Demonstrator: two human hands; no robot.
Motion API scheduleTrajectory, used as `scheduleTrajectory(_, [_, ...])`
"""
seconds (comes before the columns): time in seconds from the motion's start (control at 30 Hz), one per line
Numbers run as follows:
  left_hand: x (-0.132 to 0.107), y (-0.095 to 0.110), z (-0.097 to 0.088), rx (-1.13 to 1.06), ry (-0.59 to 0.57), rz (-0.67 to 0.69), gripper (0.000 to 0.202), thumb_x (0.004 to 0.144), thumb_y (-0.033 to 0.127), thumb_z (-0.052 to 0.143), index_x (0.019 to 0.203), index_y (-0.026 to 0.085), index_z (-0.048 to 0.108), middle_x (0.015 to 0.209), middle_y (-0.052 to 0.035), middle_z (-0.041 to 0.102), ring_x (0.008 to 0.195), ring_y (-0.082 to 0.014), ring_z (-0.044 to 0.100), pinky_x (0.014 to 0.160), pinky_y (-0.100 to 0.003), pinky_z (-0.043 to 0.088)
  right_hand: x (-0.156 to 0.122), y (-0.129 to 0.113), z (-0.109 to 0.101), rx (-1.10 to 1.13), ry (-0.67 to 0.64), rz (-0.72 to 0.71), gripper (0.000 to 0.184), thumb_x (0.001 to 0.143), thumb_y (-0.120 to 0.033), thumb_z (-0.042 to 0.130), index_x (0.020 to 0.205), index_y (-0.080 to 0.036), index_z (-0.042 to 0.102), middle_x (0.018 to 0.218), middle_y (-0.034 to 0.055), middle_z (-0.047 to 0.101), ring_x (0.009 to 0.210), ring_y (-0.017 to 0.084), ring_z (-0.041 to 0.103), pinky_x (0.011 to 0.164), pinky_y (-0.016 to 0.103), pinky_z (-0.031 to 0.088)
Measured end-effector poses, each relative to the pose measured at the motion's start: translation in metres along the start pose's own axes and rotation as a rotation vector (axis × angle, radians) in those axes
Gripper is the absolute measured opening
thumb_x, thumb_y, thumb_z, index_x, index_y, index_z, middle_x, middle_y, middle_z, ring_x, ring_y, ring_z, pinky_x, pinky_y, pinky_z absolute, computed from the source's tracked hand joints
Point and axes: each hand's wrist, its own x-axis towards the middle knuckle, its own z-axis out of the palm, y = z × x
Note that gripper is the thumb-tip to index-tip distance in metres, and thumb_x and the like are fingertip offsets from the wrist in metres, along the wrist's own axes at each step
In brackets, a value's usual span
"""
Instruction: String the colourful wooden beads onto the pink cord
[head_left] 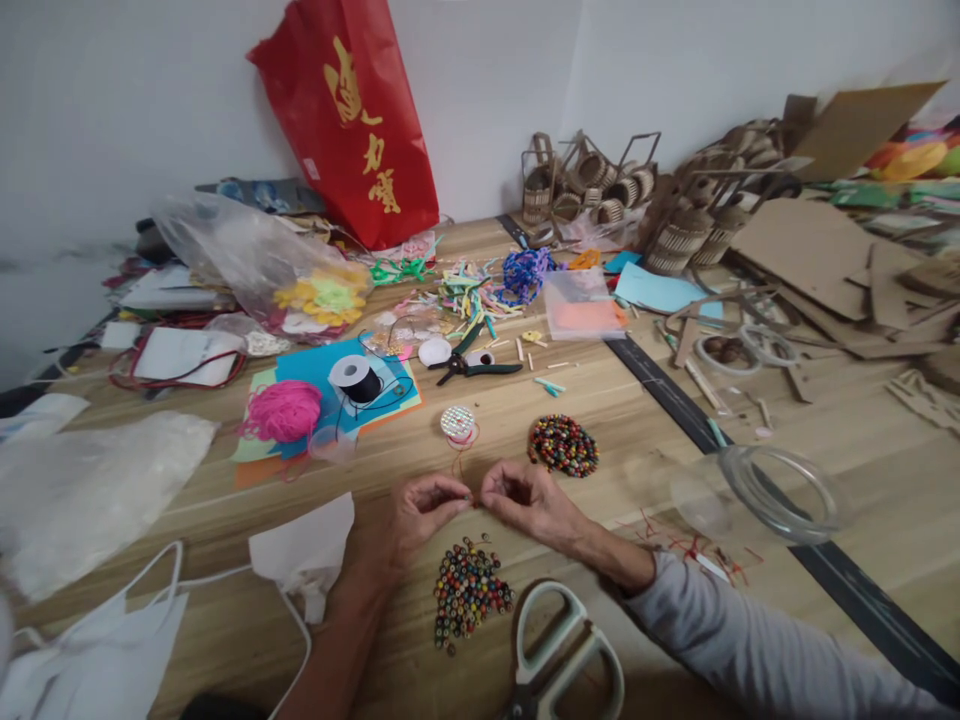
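My left hand (421, 515) and my right hand (525, 497) meet fingertip to fingertip over the wooden table (615, 420), both pinched shut on something tiny at about the same spot, likely a bead on a thin red thread (459, 462). That thread runs up to a small spool (458, 423). A pile of coloured beads (466, 592) lies just below my hands. A round mat of beads (564, 445) sits above my right hand.
White-handled scissors (562, 655) lie at the near edge. A clear glass jar (757, 492) lies on its side at right. Pink yarn (283, 410), a black cord spool (355, 378), pliers (474, 366), plastic bags, cardboard pieces and a red bag (352, 120) crowd the back.
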Motion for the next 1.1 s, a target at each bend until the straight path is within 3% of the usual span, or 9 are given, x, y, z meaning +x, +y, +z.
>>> scheduleTrajectory(1.1, [0.0006,-0.0068,-0.0014,0.049,-0.043,0.022,0.013,0.063,0.024,0.075,0.070,0.015,0.069,0.070,-0.0039,0.073,0.068,-0.0166,0.066,0.066,-0.026,0.052,-0.0009,-0.0002,0.0006,-0.086,-0.011,-0.007,0.018,0.083,-0.031,0.060,0.077,-0.014,0.060,0.063,-0.0017,0.052,0.057,0.009,0.043,0.051,0.021,0.033])
